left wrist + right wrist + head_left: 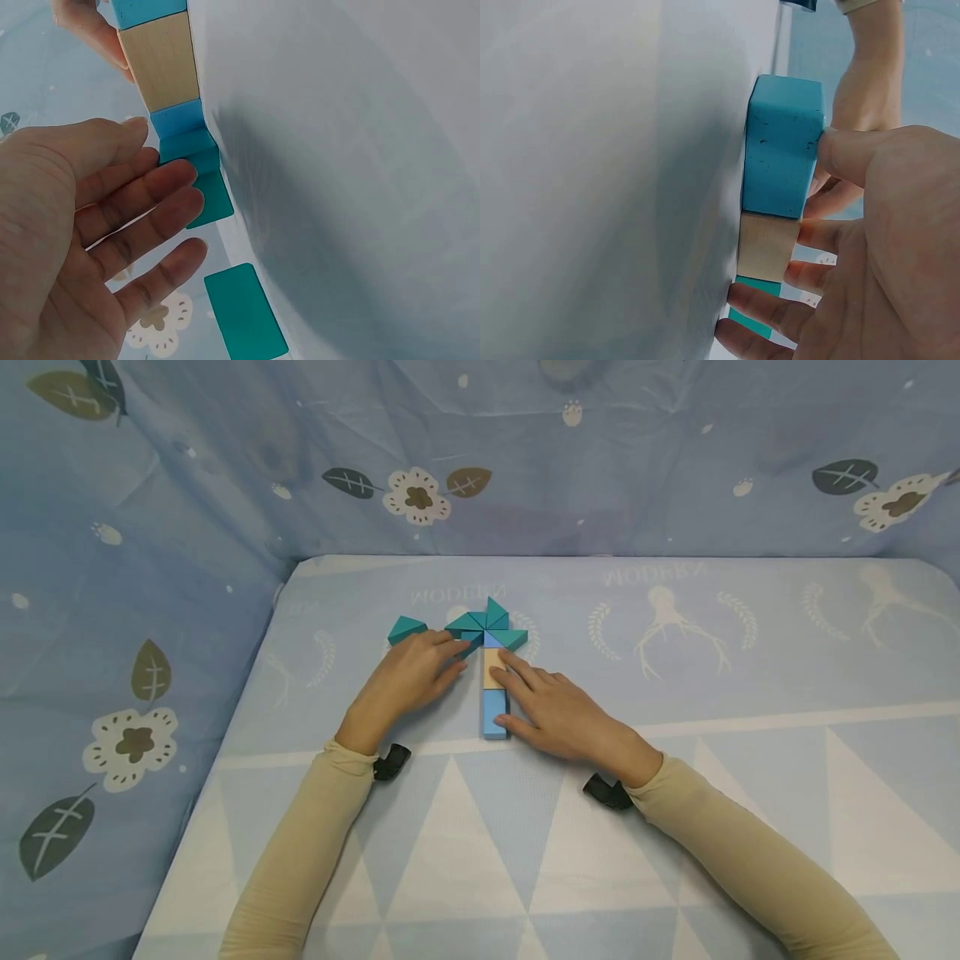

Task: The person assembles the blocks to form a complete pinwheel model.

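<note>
Teal triangular blocks (497, 617) lie fanned out like a pinwheel on the table. Below them runs a straight column: a small blue triangular piece (491, 640), a bare wooden block (492, 667) and a light blue block (493, 710). My left hand (408, 672) touches the lower left teal pieces with fingers fairly straight, hiding part of them. On the column's right side rests my right hand (566, 714); in the right wrist view its thumb touches the blue block (784, 150), and its loosely extended fingers lie along the wooden block (768, 247).
One more teal block (405, 627) lies apart, left of the fan and just beyond my left hand. The patterned cloth on the table (712, 827) meets a blue floral curtain (600, 468) at the back and another on the left.
</note>
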The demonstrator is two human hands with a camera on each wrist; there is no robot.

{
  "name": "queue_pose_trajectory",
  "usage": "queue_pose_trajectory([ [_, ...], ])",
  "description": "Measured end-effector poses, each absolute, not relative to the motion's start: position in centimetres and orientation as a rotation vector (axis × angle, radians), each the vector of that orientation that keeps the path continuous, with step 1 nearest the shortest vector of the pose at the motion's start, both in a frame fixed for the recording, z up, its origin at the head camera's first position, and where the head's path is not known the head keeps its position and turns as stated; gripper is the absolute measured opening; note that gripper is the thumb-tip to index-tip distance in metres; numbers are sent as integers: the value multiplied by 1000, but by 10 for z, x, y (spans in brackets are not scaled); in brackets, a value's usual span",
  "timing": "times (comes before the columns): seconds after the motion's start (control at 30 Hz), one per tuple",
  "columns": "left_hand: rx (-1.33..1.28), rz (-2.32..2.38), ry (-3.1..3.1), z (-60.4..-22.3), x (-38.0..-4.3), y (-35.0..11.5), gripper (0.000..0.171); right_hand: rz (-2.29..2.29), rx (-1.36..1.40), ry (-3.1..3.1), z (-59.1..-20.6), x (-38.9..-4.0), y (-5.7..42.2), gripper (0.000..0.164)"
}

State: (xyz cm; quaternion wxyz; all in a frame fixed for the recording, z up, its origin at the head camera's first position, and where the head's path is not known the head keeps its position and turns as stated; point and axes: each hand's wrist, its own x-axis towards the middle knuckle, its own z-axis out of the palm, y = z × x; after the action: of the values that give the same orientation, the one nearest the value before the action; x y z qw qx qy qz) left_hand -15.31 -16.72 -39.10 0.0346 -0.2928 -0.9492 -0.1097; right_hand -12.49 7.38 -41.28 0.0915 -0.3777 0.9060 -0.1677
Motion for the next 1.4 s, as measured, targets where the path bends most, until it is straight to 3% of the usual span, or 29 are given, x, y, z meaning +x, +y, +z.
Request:
queue_pose_trajectory([
  [1.17,-909,-329,-2914,-393,-155,-168,37,-501,-1129,2704,-413,-124,75,68],
  [1.4,-788,-367,-2942,-380,-155,-180,39,-516,-1124,2690,-413,-125,74,68],
])
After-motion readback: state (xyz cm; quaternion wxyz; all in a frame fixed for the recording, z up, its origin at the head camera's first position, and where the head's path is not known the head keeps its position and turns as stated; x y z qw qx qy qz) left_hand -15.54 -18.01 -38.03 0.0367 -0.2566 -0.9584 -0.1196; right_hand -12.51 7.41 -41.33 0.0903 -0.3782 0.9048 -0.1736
